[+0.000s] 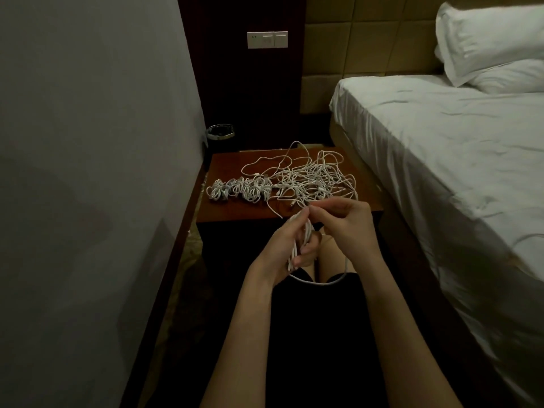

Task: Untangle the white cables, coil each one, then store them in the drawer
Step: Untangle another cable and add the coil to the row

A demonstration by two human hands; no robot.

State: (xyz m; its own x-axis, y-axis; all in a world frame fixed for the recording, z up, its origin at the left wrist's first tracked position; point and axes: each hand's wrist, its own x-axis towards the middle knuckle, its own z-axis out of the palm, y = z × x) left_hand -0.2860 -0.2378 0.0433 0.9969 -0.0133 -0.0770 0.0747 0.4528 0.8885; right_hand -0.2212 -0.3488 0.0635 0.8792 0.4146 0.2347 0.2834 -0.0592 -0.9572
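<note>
While the left hand (287, 242) grips a half-wound cable (306, 231) — right hand (341, 219) pinches its strand beside

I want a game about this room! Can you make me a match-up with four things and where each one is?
Things:
1. tangled cables
2. coiled cables
3. pillows
4. half-wound cable

Places:
A. on the bed
B. left part of the bedside table
C. held in the left hand, with the right hand pinching it
D. right part of the table

Pairs: 1-D, 2-B, 3-A, 4-C
</note>
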